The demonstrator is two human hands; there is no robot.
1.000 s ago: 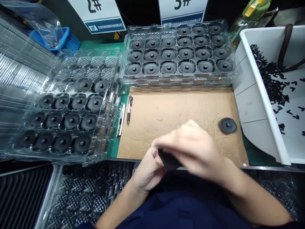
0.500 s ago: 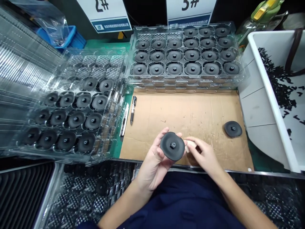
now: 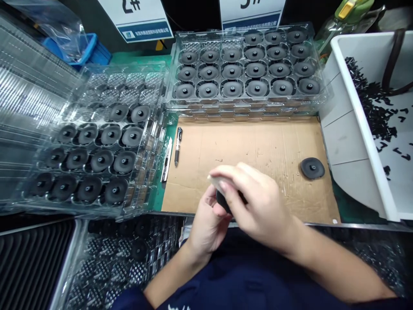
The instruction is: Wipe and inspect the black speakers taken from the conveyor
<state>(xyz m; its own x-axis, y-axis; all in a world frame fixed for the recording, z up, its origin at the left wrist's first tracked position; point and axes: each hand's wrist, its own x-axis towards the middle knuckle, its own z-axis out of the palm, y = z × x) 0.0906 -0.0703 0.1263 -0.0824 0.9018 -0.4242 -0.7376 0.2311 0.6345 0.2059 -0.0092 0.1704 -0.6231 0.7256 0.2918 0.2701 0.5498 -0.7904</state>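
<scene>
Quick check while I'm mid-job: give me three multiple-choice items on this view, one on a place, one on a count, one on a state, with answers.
1. Where does the loose disc lie?
A. on the cardboard
B. in the white bin
C. on the pen

2. How many pens lie at the cardboard's left edge?
A. none
B. one
C. three

3. What is the state of the disc in hand?
A. lying in a tray
B. held in the left hand, right hand over it
C. dropped in the bin

Answers: 1 A, it rests by the right edge. 2 B, a single pen. 3 B, both hands close round it.
</scene>
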